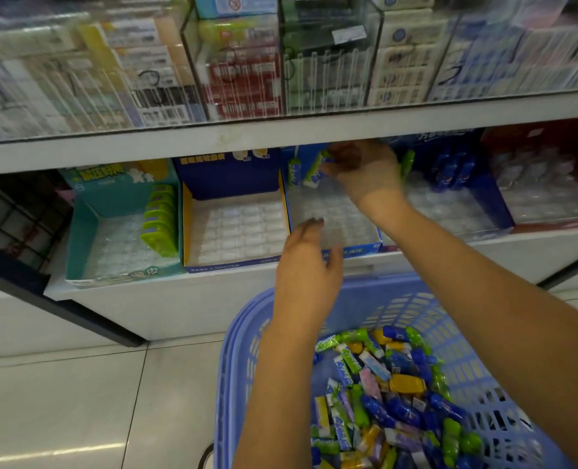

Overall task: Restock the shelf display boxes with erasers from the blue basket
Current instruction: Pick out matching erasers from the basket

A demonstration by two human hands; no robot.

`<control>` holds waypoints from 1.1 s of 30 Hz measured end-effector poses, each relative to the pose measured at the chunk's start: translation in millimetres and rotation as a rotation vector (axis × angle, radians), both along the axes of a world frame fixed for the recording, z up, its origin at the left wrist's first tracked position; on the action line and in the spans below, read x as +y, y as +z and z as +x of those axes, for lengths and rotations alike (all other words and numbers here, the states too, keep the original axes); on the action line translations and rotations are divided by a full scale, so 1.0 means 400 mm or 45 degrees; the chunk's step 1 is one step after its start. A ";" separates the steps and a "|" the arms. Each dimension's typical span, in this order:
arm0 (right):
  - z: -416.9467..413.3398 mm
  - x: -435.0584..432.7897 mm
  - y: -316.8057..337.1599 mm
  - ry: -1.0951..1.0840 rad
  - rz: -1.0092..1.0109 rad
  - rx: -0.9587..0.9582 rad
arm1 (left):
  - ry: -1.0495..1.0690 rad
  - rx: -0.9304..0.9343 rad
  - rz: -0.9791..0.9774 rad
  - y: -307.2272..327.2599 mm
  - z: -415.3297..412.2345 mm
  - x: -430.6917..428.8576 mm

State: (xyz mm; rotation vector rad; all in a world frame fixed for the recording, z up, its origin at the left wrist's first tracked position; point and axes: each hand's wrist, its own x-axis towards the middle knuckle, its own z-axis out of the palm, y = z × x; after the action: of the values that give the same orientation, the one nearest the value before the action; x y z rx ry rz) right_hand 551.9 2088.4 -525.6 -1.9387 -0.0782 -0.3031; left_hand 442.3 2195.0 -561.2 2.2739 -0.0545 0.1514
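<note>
Shelf point(179, 299) carried display boxes point(237, 231) along its front edge, trays mostly bare. Blue basket point(237, 367) below was heaped with erasers point(399, 384), so most restocking looked left. Left grip point(309, 265) released, empty, over the shelf's front edge. Right grip point(365, 170) pinched a green-white eraser point(314, 172) at the back of the third box from the left.
</note>
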 end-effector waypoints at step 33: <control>-0.228 -0.156 -0.051 0.349 -0.664 0.331 | -0.282 0.303 0.105 -0.075 -0.039 -0.044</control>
State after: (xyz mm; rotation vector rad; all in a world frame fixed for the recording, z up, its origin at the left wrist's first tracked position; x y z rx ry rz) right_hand 460.6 2025.9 -545.9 -2.4305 -0.2705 0.1731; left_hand 426.6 2177.3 -591.2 2.3333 -0.1898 -0.2418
